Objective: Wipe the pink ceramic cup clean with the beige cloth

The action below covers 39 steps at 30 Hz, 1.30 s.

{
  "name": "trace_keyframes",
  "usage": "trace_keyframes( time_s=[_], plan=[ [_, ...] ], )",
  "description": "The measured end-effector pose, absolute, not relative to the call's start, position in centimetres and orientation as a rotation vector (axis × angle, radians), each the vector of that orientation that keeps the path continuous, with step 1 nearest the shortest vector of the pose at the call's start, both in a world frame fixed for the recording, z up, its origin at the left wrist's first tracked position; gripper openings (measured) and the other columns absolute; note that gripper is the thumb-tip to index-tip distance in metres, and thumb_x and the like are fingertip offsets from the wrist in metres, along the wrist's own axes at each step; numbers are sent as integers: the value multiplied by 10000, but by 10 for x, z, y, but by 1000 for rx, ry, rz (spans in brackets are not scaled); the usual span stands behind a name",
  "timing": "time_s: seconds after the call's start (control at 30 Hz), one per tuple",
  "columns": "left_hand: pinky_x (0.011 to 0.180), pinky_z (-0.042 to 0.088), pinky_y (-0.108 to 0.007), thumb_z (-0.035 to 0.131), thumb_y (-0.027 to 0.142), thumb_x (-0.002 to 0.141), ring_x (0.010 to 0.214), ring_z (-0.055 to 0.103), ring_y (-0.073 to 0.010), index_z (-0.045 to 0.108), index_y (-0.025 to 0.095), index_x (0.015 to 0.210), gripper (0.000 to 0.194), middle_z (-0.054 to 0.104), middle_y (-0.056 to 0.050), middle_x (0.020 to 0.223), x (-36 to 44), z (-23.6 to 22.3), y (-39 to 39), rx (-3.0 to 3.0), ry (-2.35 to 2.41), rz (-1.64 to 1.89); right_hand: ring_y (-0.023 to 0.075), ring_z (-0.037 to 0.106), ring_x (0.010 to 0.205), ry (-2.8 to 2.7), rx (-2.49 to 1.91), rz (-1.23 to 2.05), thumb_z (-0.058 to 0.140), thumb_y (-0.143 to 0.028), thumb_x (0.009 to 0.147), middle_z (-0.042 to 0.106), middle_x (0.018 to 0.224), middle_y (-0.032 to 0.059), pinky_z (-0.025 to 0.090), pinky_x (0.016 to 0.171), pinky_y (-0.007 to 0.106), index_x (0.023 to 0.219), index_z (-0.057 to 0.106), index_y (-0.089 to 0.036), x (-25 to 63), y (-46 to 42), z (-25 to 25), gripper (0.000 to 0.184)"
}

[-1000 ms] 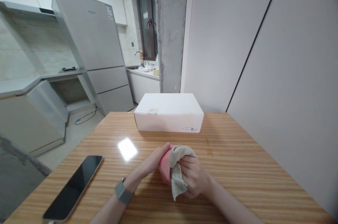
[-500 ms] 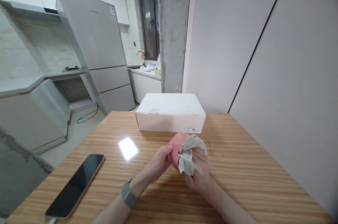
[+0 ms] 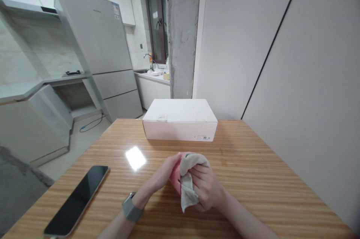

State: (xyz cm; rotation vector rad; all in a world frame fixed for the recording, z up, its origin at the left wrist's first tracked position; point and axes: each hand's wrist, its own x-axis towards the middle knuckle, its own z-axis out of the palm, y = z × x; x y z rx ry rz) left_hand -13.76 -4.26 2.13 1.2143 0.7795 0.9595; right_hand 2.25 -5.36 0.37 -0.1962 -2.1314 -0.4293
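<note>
My left hand is closed on the left side of a smooth pink object held just above the table; its kind I cannot make out. A small dark spot shows on its near edge. My right hand is curled around a light grey cloth, pressing it against the right side of the pink object. The cloth covers much of that object, and one corner hangs down below my fingers. A grey-banded watch is on my left wrist.
A white box stands on the wood-grain table beyond my hands. To the left lies a black-screened phone with a cable at its near end. A fridge and kitchen counter are in the background.
Both hands have moved slightly left and down with the pink object. It has turned, and the cloth now covers more of it. My right fingers are more curled into view.
</note>
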Motion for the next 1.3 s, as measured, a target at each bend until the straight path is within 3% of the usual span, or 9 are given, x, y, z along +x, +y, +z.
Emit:
trace_keyframes(
  time_s=[0.17,0.3,0.5,0.67,0.83,1.03,1.2,1.3],
  plan=[
    [1035,350,-364,485,474,880,1117,564,-249,694,185,1072,405,687,-40,1143,-142,39,-48,1444,817,972,228,663,726,-2148,-247,-407,367,-240,827,691,707,113,533,794,373,804,624,-145,25,-51,1,276],
    [1004,381,-368,554,448,851,1111,566,-256,682,159,1065,381,687,-76,1130,-139,31,-51,1319,903,1027,217,627,680,-2172,-365,-369,388,-250,816,663,684,92,525,736,383,775,605,-166,31,-44,0,236],
    [903,440,-357,662,335,780,1044,602,-251,601,157,1187,449,662,-96,1164,-127,9,-52,940,519,1053,218,580,648,-2046,-540,-303,404,-233,810,620,665,62,490,644,385,708,533,-213,35,-42,6,165],
    [968,375,-330,475,486,868,1034,597,-243,684,94,1018,470,712,-100,988,-130,10,-45,876,557,1050,225,617,659,-2098,-415,-350,378,-247,806,638,659,84,519,737,408,748,563,-190,29,-49,4,202],
    [805,429,-323,401,609,849,765,611,-209,691,111,814,577,691,-56,726,-140,14,-40,1018,766,938,200,630,608,-2155,-190,-416,347,-227,835,638,615,76,535,717,352,720,594,-164,18,-58,-1,280],
    [872,393,-311,477,479,867,873,579,-208,708,148,836,405,711,-20,844,-151,24,-42,1310,824,877,199,645,679,-2170,-142,-416,349,-254,861,645,661,82,529,756,345,743,601,-153,17,-58,-4,297],
    [846,411,-338,420,448,897,833,573,-223,710,166,794,417,709,-33,835,-154,16,-41,1520,1002,991,190,580,566,-2198,-269,-392,330,-259,860,621,599,60,517,638,339,710,564,-193,22,-52,2,286],
    [904,412,-357,436,480,895,904,581,-230,709,159,875,422,708,-54,922,-149,12,-43,1438,941,1080,207,579,603,-2151,-400,-336,350,-275,854,630,644,66,505,648,368,766,561,-197,25,-49,5,241]
  ],
)
